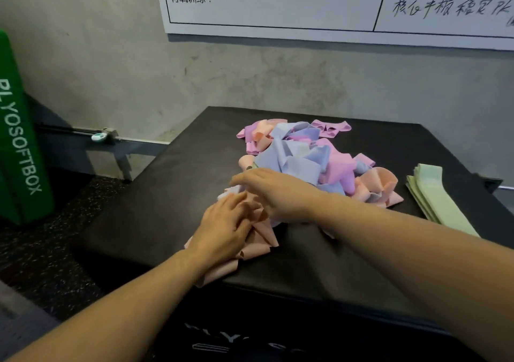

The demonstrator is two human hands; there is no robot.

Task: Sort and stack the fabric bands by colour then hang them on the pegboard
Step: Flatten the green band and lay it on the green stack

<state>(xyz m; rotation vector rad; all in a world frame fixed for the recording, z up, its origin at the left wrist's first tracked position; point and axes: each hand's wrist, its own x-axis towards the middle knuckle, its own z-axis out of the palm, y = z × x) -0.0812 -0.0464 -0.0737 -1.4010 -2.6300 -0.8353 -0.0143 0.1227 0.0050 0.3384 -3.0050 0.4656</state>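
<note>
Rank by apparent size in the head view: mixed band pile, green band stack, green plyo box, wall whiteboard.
1. Wall whiteboard, cut off by the frame.
2. Mixed band pile.
3-4. Green plyo box and green band stack: the box looks bigger, but it is cropped at the left edge, so unsure.

Band pile (pixel 306 161) left of stack (pixel 436 197)

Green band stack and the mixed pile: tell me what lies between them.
Nothing: the head view shows only bare black box top between the green band stack and the mixed pile.
</note>
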